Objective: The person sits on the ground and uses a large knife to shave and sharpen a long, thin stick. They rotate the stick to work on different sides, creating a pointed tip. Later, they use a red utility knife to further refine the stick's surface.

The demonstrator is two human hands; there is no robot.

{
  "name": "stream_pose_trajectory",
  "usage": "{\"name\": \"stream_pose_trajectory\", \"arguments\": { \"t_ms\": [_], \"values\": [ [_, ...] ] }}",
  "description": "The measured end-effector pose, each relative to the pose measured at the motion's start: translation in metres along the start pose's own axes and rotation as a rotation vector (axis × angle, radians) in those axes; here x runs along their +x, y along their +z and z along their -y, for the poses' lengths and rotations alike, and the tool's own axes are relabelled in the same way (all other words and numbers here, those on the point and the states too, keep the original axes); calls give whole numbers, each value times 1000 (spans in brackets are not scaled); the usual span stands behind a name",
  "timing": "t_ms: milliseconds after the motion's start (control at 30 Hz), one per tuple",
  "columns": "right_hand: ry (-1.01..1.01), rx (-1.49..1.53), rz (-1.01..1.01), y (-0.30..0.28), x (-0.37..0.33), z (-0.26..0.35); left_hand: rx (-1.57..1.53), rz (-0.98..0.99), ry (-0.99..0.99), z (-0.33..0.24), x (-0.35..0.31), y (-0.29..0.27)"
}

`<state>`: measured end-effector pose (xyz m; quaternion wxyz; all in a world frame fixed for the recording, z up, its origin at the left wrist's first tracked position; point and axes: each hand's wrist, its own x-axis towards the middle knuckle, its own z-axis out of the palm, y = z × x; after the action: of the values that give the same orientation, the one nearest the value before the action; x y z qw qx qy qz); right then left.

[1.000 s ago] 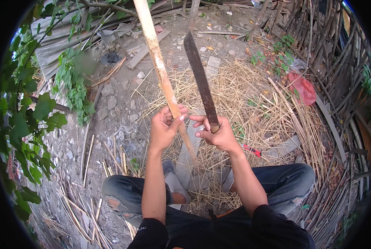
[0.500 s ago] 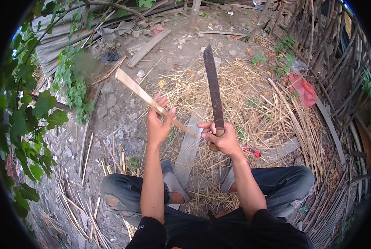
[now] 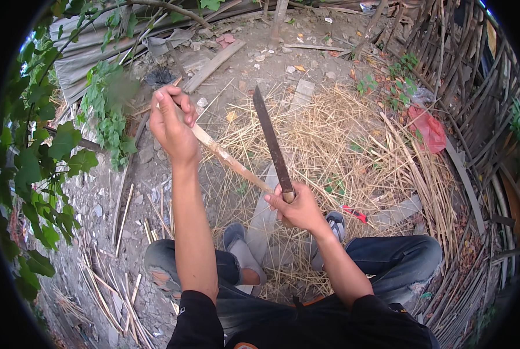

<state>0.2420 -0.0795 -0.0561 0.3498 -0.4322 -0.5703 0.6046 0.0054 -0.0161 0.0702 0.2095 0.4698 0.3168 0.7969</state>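
In my right hand (image 3: 299, 208) is the handle of a machete (image 3: 271, 142), its long dark blade pointing up and slightly left. The fingers are closed round the handle. My left hand (image 3: 175, 125) is curled around the upper, wider end of a pale tapered piece of wood (image 3: 231, 160), covering that end. The wood slants down to the right. Its thin tip reaches the fingers of my right hand; whether they pinch it I cannot tell. Wood and blade stand apart at the top and come near each other at the machete's handle.
Straw-like shavings (image 3: 341, 145) cover the ground ahead. A flat board (image 3: 264, 218) lies between my feet, and a red cutter knife (image 3: 354, 214) is right of my right hand. Long split strips (image 3: 414, 168) and a red plastic bag (image 3: 427, 129) lie rightward, before a stick fence (image 3: 463, 64).
My left hand has moved up and left along the wood, from open under its middle to closed at the upper end. The machete has tilted left and come lower with my right hand.
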Motion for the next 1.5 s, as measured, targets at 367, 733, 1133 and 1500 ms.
{"name": "stream_pose_trajectory", "arguments": {
  "t_ms": [367,733,1133,1500],
  "values": [
    [-379,275,-205,23,-22,87,-124,-42,-44,14,2,44],
    [223,107,-45,25,-28,-28,-178,-38,-38,17,7,62],
    [105,-63,-209,41,-27,-166,-171,1,-69,16,-1,64],
    [-87,332,-65,71,-38,-45,-140,81,-134,9,-8,56]
  ]
}}
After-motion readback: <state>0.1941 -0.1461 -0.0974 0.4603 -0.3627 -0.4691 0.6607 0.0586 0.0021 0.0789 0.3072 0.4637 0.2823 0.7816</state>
